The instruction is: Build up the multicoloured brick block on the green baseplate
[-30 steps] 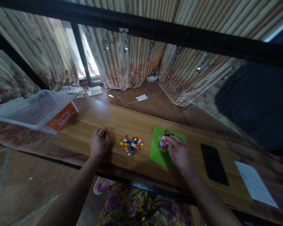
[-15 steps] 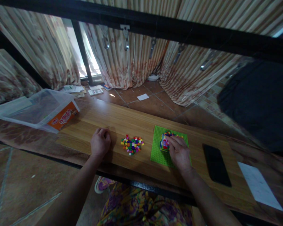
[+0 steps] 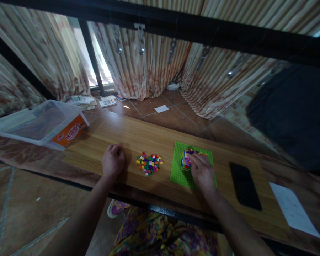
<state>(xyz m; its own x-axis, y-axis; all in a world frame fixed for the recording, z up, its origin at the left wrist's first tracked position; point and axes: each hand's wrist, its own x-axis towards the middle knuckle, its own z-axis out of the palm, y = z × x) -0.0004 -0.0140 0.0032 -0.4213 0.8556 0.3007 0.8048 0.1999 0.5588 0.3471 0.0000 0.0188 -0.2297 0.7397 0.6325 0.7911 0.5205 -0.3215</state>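
Build [image 3: 186, 164] sits on the green plate [image 3: 176, 167], probably so it won't slide. Right hand [image 3: 202, 171] is on it, fingertips bunched, can't tell if they're pinching a loose piece. Left hand [image 3: 113, 160] is loosely fisted well left of the plate, beyond the bricks [image 3: 150, 164], likely just parked. Phone [image 3: 245, 185] right of the plate, bin [image 3: 72, 133] far left, neither in the way.

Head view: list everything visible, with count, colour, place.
Loose bricks: many, multicoloured, centre.
Baseplate: one, green, right of bricks.
Brick build: one, multicoloured, on baseplate.
Phone-like slab: one, black, right of baseplate.
Bin: one, clear, orange-labelled, left.
Table: one, brown, centre.
Sheets: two, white, right end and floor.
Booklets and papers: several, mostly pale, floor.
Curtains: several, striped beige, background.
Hooks: several, silver, below black bar.
Dark shape: one, far right.
Clothing: one, patterned, bottom.
Left hand: one, left of bricks.
Right hand: one, at build.
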